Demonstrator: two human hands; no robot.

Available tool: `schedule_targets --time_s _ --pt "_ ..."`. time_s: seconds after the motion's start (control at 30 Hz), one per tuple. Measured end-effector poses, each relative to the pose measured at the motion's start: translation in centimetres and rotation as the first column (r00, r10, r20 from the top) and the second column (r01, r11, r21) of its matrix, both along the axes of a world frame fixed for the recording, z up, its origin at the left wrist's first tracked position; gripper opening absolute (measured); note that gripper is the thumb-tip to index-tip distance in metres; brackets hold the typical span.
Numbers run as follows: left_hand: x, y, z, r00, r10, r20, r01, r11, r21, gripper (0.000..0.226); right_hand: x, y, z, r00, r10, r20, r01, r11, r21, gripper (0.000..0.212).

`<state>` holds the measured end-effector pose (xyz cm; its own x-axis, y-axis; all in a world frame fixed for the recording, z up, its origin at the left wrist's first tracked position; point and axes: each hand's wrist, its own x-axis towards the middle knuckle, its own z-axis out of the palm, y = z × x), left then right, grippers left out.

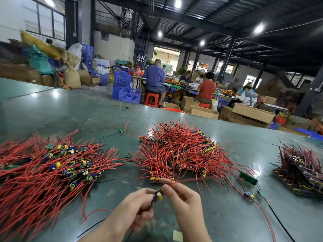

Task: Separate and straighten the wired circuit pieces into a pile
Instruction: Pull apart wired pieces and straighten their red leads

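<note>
My left hand (pixel 135 209) grips a small circuit piece (pixel 158 195) with yellow and purple parts, low in the middle of the view. My right hand (pixel 183 198) pinches that piece's red wire (pixel 172 183) just above it. Behind my hands lies a tangled heap of red-wired circuit pieces (pixel 178 151). To the left spreads a wide pile of pieces (pixel 52 166) with their red wires fanned out sideways.
A third heap (pixel 300 170) sits at the right on the green table (pixel 218 215). Loose pieces lie about: a green board (pixel 248 178), one with a yellow part (pixel 249 195), another (pixel 121 131) further back. People sit at benches beyond, among blue crates and cardboard boxes.
</note>
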<state>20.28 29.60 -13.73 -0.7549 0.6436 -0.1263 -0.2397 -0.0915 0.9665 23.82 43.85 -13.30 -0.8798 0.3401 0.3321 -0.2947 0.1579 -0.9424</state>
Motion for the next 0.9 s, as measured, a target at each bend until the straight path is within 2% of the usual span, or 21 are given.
schedule_targets --time_s 0.1,0.23,0.37,0.47,0.53,0.63,0.67,0.73,0.77,0.8,0.83,0.9 --pt "-0.2 -0.1 0.4 0.994 0.028 -0.11 -0.03 0.999 -0.014 0.025 0.1 -0.1 0.4 0.998 0.03 0.055 -0.029 0.999 -0.031 0.028" --pt "0.0 0.7 -0.9 0.965 0.131 -0.225 -0.147 0.987 -0.056 0.015 -0.2 -0.2 -0.1 0.998 -0.047 0.039 0.046 0.999 0.01 0.033" --pt "0.4 0.9 -1.2 0.943 0.161 -0.291 -0.197 0.975 -0.099 0.024 -0.2 -0.3 -0.5 0.997 -0.068 0.029 0.066 0.996 0.064 0.046" --pt "0.3 0.9 -1.4 0.947 0.164 -0.275 -0.205 0.97 -0.128 0.027 -0.1 -1.0 -0.9 0.997 -0.077 -0.031 0.082 0.975 0.207 0.046" --pt "0.2 1.0 -1.8 0.962 0.151 -0.229 -0.186 0.973 -0.139 0.021 -0.1 -1.4 -1.2 0.988 -0.127 -0.09 0.148 0.946 0.289 0.052" --pt "0.4 1.2 -2.1 0.978 0.145 -0.147 -0.166 0.975 -0.145 0.018 -0.1 -1.8 -1.8 0.959 -0.223 -0.175 0.266 0.922 0.283 0.049" --pt "0.6 1.3 -2.0 0.979 0.161 -0.122 -0.179 0.973 -0.147 0.019 -0.2 -1.9 -1.9 0.934 -0.265 -0.239 0.333 0.888 0.317 0.044" --pt "0.7 1.5 -2.1 0.974 0.21 -0.09 -0.222 0.962 -0.157 0.022 -0.3 -2.0 -1.9 0.86 -0.319 -0.399 0.488 0.742 0.459 0.032" --pt "0.7 1.6 -2.3 0.971 0.224 -0.077 -0.234 0.959 -0.162 0.022 -0.3 -1.9 -2.0 0.825 -0.338 -0.454 0.543 0.696 0.469 0.028" --pt "0.6 1.7 -2.3 0.972 0.23 -0.053 -0.236 0.958 -0.16 0.023 -0.2 -1.9 -1.9 0.823 -0.343 -0.453 0.542 0.713 0.445 0.025" --pt "0.6 1.8 -2.3 0.973 0.231 -0.028 -0.232 0.961 -0.151 0.024 -0.1 -1.9 -1.6 0.851 -0.339 -0.401 0.493 0.777 0.39 0.023" --pt "0.3 1.9 -2.2 0.967 0.254 -0.003 -0.252 0.959 -0.126 0.031 0.0 -1.8 -1.3 0.934 -0.296 -0.201 0.331 0.927 0.176 0.029"
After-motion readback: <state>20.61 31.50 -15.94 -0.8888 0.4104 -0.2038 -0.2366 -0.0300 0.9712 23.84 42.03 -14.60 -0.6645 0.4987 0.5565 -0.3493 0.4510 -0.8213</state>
